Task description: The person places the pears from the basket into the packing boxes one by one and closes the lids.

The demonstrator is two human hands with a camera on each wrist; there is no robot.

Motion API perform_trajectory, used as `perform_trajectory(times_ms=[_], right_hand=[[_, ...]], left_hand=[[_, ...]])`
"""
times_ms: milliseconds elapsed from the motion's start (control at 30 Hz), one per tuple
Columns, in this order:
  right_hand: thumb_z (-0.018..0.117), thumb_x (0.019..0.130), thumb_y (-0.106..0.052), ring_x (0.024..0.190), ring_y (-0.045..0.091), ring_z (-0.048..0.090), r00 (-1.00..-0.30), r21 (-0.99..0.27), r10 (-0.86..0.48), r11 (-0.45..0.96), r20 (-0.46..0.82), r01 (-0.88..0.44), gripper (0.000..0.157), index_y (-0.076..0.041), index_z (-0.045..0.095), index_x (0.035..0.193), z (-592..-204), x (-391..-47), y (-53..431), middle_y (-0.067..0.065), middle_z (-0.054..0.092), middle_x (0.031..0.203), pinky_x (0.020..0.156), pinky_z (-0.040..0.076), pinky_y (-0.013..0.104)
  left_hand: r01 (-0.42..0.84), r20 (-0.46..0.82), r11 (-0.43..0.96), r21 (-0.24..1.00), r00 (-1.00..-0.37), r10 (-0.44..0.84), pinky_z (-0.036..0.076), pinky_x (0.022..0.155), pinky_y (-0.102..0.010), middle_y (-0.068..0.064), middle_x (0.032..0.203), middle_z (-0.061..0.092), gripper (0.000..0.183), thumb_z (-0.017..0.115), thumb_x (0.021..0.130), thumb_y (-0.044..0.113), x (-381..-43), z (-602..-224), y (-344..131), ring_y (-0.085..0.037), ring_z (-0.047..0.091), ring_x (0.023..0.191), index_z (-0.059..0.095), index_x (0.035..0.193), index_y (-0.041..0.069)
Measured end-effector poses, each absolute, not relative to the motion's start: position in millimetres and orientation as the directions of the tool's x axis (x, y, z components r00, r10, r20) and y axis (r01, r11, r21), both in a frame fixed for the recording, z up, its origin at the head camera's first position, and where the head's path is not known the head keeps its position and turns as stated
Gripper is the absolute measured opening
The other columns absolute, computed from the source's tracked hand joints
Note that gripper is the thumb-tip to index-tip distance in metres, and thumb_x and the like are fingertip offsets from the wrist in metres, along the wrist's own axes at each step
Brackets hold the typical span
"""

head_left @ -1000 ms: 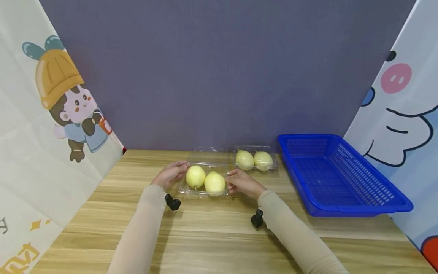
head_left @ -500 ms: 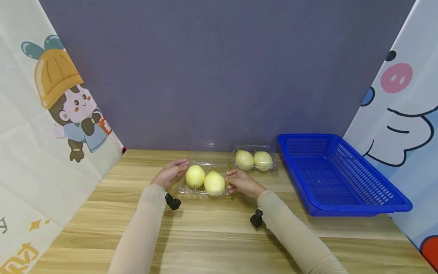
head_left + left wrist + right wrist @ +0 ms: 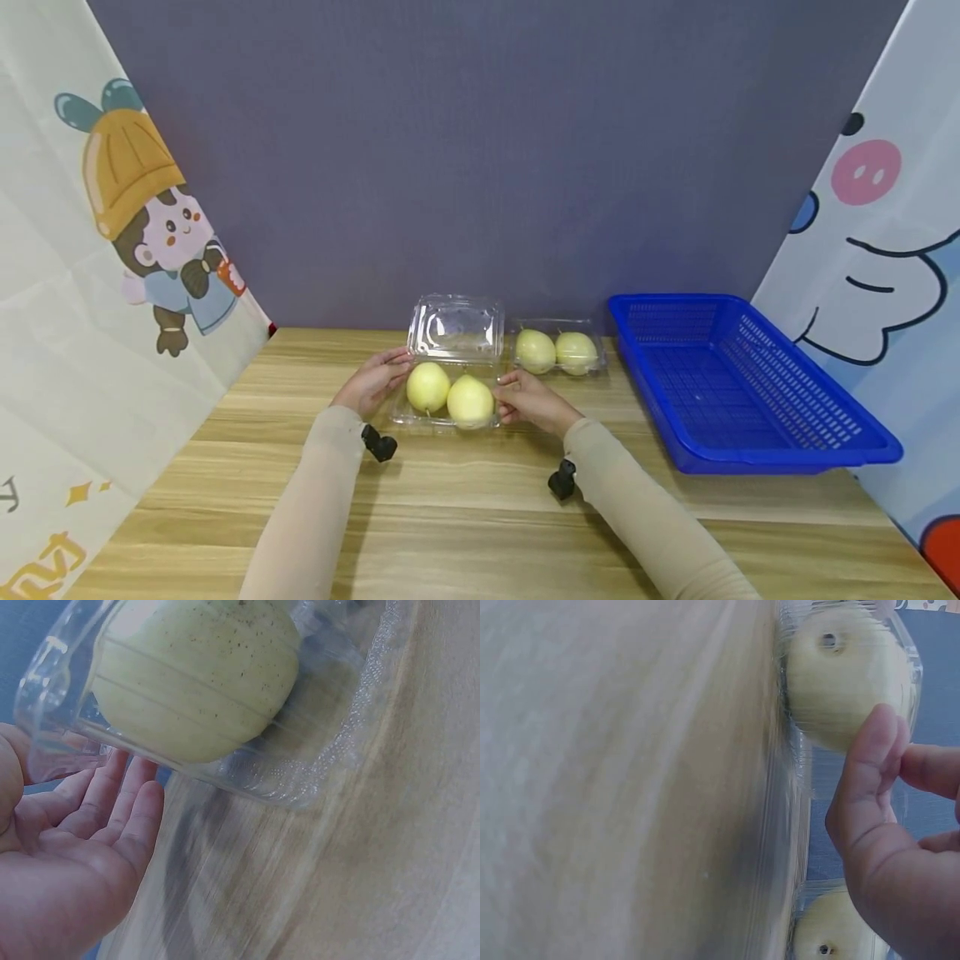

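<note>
An opened clear plastic clamshell box (image 3: 480, 367) lies on the table with two pale yellow pears, a left pear (image 3: 428, 387) and a right pear (image 3: 471, 402), in its base. Its clear lid (image 3: 455, 327) stands tilted up at the back. My left hand (image 3: 372, 382) holds the box's rear left corner; in the left wrist view several fingers (image 3: 135, 817) sit against the rim, the rest loosely bent. At the right side my right hand (image 3: 536, 400) pinches the box's edge between thumb (image 3: 866, 761) and index finger.
Behind on the right stands a second clear plastic box (image 3: 600, 354) with two pears (image 3: 536, 351) in it. A blue plastic basket (image 3: 667, 417) fills the table's right side. A grey panel (image 3: 480, 167) rises at the back edge of the wooden table (image 3: 450, 517).
The lid of the near box has swung up from lying lower at the back and now stands steeper, catching light. Both hands and the pears have stayed nearly in place.
</note>
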State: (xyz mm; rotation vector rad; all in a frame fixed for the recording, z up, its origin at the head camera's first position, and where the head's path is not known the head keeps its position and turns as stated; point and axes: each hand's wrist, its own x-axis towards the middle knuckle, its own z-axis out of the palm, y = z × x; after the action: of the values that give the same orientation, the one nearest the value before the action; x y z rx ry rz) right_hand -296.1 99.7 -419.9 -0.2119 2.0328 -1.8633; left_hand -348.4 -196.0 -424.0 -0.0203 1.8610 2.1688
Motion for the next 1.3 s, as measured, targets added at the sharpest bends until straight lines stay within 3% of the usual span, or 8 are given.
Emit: perform_trajectory(times_ms=[333,900,1100,1300], right_hand=[[0.052,0.102,-0.003,0.066,0.011,0.054,-0.922,-0.984,-0.35,0.124,-0.165,0.13,0.036,0.008,0.032,0.129,-421,-296,99,0.006,0.053,0.078,0.059,0.053,0.021],[0.052,0.101,-0.001,0.066,0.011,0.054,-0.927,-0.984,-0.335,0.114,-0.167,0.136,0.036,0.009,0.032,0.129,-420,-295,98,0.006,0.053,0.078,0.06,0.054,0.02],[0.051,0.102,-0.001,0.066,0.011,0.054,-0.93,-0.985,-0.33,0.114,-0.163,0.132,0.036,0.01,0.032,0.13,-420,-295,97,0.006,0.053,0.078,0.059,0.055,0.02],[0.052,0.102,-0.003,0.065,0.012,0.054,-0.927,-0.984,-0.337,0.126,-0.163,0.127,0.038,0.011,0.032,0.132,-421,-296,98,0.007,0.053,0.079,0.061,0.056,0.023]], left_hand=[[-0.155,-0.141,-0.046,0.987,-0.965,0.221,0.027,0.12,-0.04,-0.019,0.156,0.03,0.062,0.048,0.101,-0.004,-351,-425,-197,-0.033,0.032,0.142,0.022,0.158,0.002],[0.012,-0.002,0.072,0.997,-0.983,0.181,0.029,0.119,-0.046,-0.025,0.15,0.036,0.066,0.051,0.093,-0.013,-355,-420,-193,-0.039,0.035,0.139,0.027,0.154,-0.004],[0.01,-0.006,0.096,0.995,-0.986,0.165,0.028,0.118,-0.05,-0.023,0.153,0.036,0.066,0.057,0.096,-0.003,-355,-417,-192,-0.039,0.034,0.14,0.029,0.155,0.0],[0.083,0.06,0.128,0.988,-0.983,0.174,0.023,0.12,-0.052,-0.024,0.156,0.032,0.058,0.05,0.103,0.006,-354,-407,-190,-0.04,0.032,0.142,0.027,0.155,-0.002]])
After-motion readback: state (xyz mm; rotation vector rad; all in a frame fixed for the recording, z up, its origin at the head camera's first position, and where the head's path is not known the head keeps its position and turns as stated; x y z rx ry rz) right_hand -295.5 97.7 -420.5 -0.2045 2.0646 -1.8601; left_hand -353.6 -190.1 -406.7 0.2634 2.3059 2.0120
